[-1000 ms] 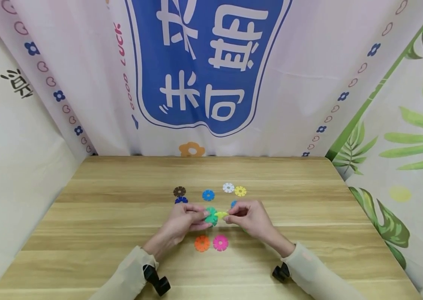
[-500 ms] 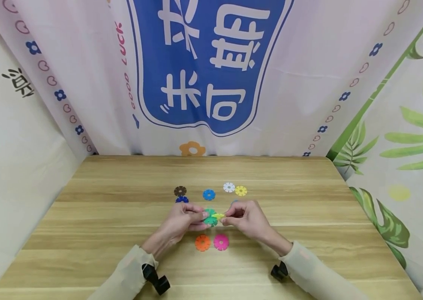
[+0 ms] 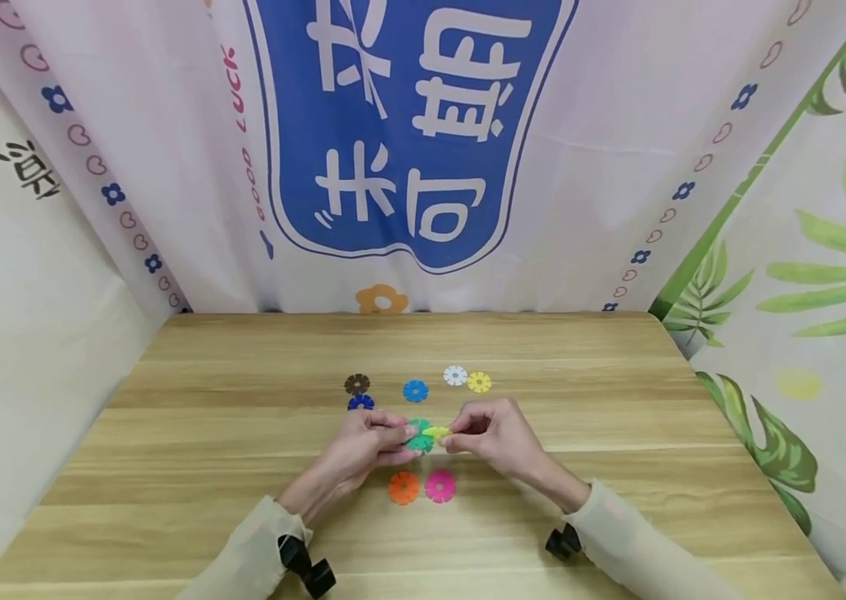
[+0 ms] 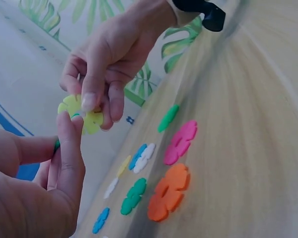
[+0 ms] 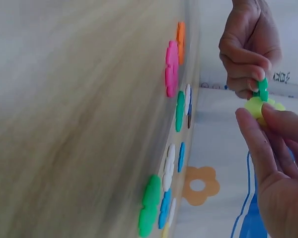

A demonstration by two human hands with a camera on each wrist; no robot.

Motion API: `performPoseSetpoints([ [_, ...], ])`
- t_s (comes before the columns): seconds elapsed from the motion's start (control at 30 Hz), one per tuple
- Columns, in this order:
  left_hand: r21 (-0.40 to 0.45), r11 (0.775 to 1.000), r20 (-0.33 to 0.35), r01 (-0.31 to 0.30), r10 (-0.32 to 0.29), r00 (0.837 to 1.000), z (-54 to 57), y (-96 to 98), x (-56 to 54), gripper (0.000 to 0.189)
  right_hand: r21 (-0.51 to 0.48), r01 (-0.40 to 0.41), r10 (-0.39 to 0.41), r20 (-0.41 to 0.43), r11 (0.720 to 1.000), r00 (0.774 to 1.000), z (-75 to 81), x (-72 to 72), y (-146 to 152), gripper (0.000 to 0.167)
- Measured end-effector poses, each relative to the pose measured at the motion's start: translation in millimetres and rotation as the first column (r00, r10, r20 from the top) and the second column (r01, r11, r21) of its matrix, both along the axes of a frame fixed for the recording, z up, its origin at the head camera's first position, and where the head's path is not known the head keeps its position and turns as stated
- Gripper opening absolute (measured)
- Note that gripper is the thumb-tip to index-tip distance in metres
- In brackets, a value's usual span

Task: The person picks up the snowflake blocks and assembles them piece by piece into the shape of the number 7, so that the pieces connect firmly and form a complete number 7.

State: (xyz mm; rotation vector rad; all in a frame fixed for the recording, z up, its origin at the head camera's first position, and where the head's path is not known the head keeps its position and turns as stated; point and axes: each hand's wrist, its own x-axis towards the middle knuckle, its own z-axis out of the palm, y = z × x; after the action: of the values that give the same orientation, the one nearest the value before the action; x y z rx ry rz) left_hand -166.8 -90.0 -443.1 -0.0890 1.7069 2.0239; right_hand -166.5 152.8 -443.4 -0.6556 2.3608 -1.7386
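A green notched snowflake disc [image 3: 419, 438] is pinched between the thumb and fingers of my left hand [image 3: 366, 442], above the middle of the table. My right hand [image 3: 496, 437] pinches a yellow-green snowflake disc [image 3: 437, 432] from the right. The yellow-green disc stands crosswise to the green one, and their edges meet at the notches. In the right wrist view the green disc [image 5: 262, 89] rises from the rim of the yellow-green disc [image 5: 255, 106]. Left-hand fingers hide most of the green disc in the left wrist view.
On the wooden table [image 3: 205, 450] lie an orange disc [image 3: 403, 487] and a pink disc [image 3: 440, 486] nearest me. Brown [image 3: 357, 383], dark blue [image 3: 360, 402], blue [image 3: 415, 391], white [image 3: 456, 376] and yellow [image 3: 478, 382] discs lie farther back. A printed curtain [image 3: 580, 208] hangs behind.
My right hand has brought the yellow-green disc slightly left, so it now overlaps the green disc's edge. My left hand keeps its grip almost in place.
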Motion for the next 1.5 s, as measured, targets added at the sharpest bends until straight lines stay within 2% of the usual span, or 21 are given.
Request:
performPoseSetpoints([
  [0.17,0.012,1.000,-0.017,0.003,-0.003,1.000,-2.4,-1.0,-1.1,0.021,0.095,-0.005,0.011,-0.054,0.995,0.998,2.8,-3.3,4.1,0.010],
  [0.27,0.010,1.000,-0.004,-0.009,0.009,1.000,-6.7,-1.7,-0.7,0.023,0.169,-0.022,0.027,-0.030,0.985,0.999,2.8,-4.5,11.2,0.014],
  [0.37,0.001,1.000,0.013,-0.023,0.023,1.000,-11.3,-4.2,0.5,0.027,0.270,-0.007,0.011,-0.015,0.963,1.000,1.5,-6.5,20.9,0.016],
  [0.47,-0.006,0.999,0.013,-0.036,0.036,0.999,-14.3,-7.7,1.2,0.030,0.385,0.018,-0.001,-0.043,0.923,0.999,0.5,-9.9,29.6,0.021],
  [0.67,-0.015,0.999,0.036,-0.036,0.036,0.999,-17.3,-10.4,2.4,0.031,0.598,0.053,0.018,-0.113,0.799,0.993,-1.4,-9.5,39.8,0.039],
  [0.77,-0.023,0.999,0.040,-0.028,0.029,0.999,-16.8,-10.8,2.8,0.032,0.636,0.069,0.009,-0.118,0.769,0.993,-5.2,-6.8,42.2,0.039],
  [0.87,-0.033,0.999,0.041,-0.031,0.032,0.999,-16.2,-11.6,2.8,0.032,0.647,0.061,0.006,-0.102,0.760,0.995,-9.2,-4.5,43.2,0.035],
  [1.03,-0.039,0.999,0.039,-0.013,0.015,0.999,-15.3,-11.2,1.8,0.033,0.645,0.029,0.007,-0.053,0.764,0.999,-8.9,-2.3,43.4,0.029],
  [1.33,-0.024,1.000,0.024,0.011,-0.010,1.000,-13.5,-15.6,1.0,0.031,0.613,-0.048,0.029,0.040,0.788,0.999,-4.1,-2.7,42.6,0.033],
  [1.5,-0.020,1.000,0.022,0.017,-0.017,1.000,-13.1,-18.1,2.5,0.029,0.610,-0.067,0.053,0.041,0.790,0.998,-3.9,-1.6,40.9,0.029],
])
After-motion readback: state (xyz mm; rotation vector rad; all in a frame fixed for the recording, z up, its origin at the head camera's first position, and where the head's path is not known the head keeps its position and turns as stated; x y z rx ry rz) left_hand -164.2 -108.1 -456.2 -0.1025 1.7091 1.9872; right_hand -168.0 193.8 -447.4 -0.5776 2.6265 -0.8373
